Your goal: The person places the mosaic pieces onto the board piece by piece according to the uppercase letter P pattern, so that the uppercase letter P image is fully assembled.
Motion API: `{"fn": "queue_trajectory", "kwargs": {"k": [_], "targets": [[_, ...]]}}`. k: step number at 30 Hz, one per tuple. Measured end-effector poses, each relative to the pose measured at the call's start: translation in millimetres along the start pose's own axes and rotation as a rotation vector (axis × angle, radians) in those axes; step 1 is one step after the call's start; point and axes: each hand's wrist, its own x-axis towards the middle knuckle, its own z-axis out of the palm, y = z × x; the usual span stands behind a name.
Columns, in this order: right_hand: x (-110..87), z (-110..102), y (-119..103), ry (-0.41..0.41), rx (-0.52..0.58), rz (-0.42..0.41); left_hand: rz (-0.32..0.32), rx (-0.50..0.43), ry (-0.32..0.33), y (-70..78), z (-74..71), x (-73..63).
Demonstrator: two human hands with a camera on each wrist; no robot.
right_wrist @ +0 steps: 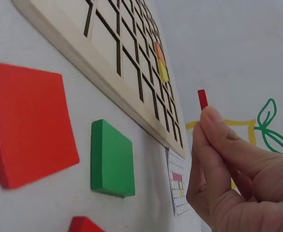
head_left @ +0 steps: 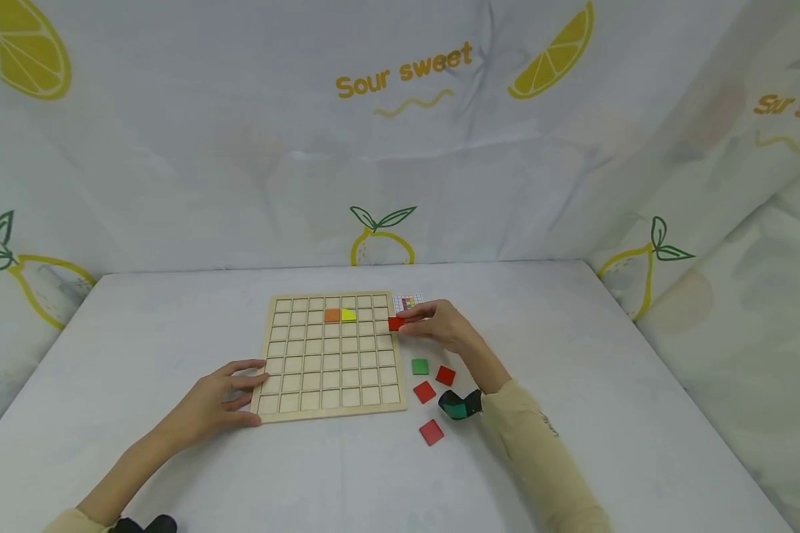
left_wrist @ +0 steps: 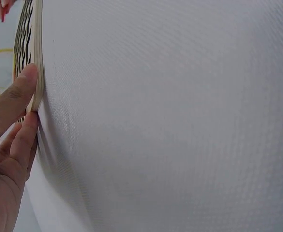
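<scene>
My right hand (head_left: 440, 326) pinches a red square tile (head_left: 395, 324) between thumb and fingertips, above the right border of the wooden grid board (head_left: 327, 418). In the right wrist view the tile (right_wrist: 202, 98) shows edge-on, raised off the board. An orange tile (head_left: 332, 315) and a yellow tile (head_left: 349, 315) with a slanted side lie side by side in one of the board's upper rows. My left hand (head_left: 216, 400) rests against the board's left edge, fingers extended and touching the rim. Up close, the left wrist view shows fingertips (left_wrist: 29, 72) on that wooden edge.
Right of the board lie a green tile (head_left: 420, 366) and several red tiles (head_left: 424, 391). A small printed grid card (head_left: 407, 302) sits at the board's far right corner, partly behind my right hand. White cloth (head_left: 240, 185) with lemon prints rises behind the table.
</scene>
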Motion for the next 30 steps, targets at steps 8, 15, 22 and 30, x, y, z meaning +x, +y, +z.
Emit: {"fn": "queue_trajectory", "kwargs": {"k": [8,15,22,30], "targets": [[11.1,9.3,0.0,-0.003,0.036,0.003,0.007,-0.026,0.003,-0.1,-1.0,-0.5],[19.8,17.6,-2.5,0.012,0.050,0.027,-0.011,-0.060,-0.002,0.7,-0.5,-0.7],[26.2,24.3,-5.7,0.024,0.049,0.043,-0.019,-0.070,-0.003,0.3,-0.4,0.1],[28.9,31.5,-11.7,0.004,0.100,0.023,-0.030,-0.058,0.003,-1.8,0.5,1.0]]}}
